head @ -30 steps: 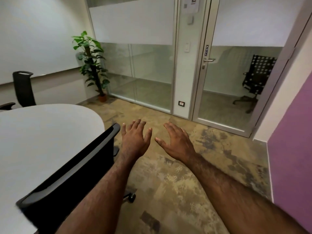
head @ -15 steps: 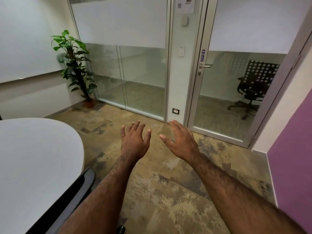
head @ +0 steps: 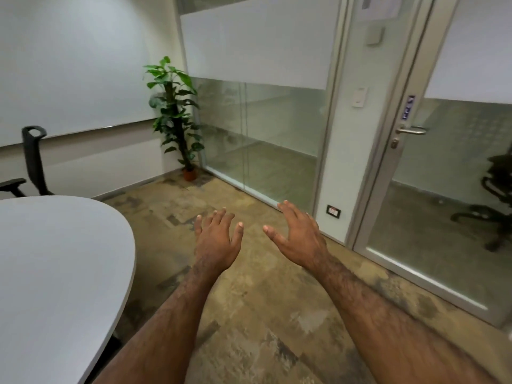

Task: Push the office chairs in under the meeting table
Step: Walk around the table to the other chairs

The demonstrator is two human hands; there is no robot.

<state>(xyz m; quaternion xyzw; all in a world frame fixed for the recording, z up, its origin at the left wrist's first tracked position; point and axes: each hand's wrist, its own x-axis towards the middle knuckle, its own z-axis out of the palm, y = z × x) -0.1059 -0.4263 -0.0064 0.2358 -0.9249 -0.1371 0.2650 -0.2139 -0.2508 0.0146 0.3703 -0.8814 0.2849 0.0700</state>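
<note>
The white meeting table [head: 55, 267] with its rounded end fills the lower left. A black office chair [head: 33, 159] stands at its far side by the wall, its high back and one armrest showing above the tabletop. My left hand [head: 216, 242] and my right hand [head: 297, 239] hover palm-down over the bare floor to the right of the table, fingers spread, holding nothing and touching nothing. The chair that was beside me is out of sight; only a dark sliver shows under the table edge at the bottom left.
A potted plant [head: 177, 120] stands in the corner. Glass partitions [head: 263, 151] and a glass door [head: 432, 189] with a lever handle [head: 410, 130] close the room ahead. Behind the glass is another black chair [head: 496, 195]. Patterned carpet [head: 263, 314] stretches ahead of me.
The view has swung away from the near chair, then back left; the near chair has left the frame and the far chair has come back into sight. Both hands stay spread and empty.
</note>
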